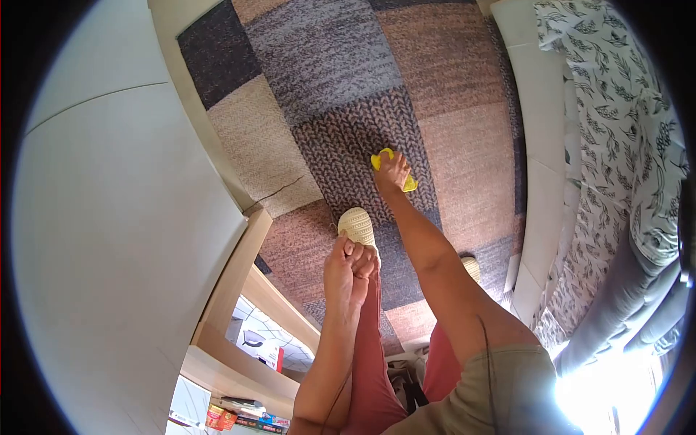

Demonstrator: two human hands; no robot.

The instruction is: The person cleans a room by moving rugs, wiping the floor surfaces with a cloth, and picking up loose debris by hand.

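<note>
My right hand (392, 171) reaches down to the patchwork carpet (341, 87) and grips a small yellow object (409, 183), which pokes out on both sides of the fingers; I cannot tell what it is. My left hand (349, 267) is closed in a fist, resting by my knee above the red trouser leg (370, 362), with nothing visible in it. A cream slipper (357, 225) on my foot sits just beyond the left hand, and a second slipper (472, 268) shows behind my right arm.
A white cabinet surface (123, 239) fills the left side, with wooden shelves (246, 319) holding books and boxes below it. A white bed frame (540, 181) and leaf-patterned bedding (616, 145) run along the right. Bright glare sits at the bottom right.
</note>
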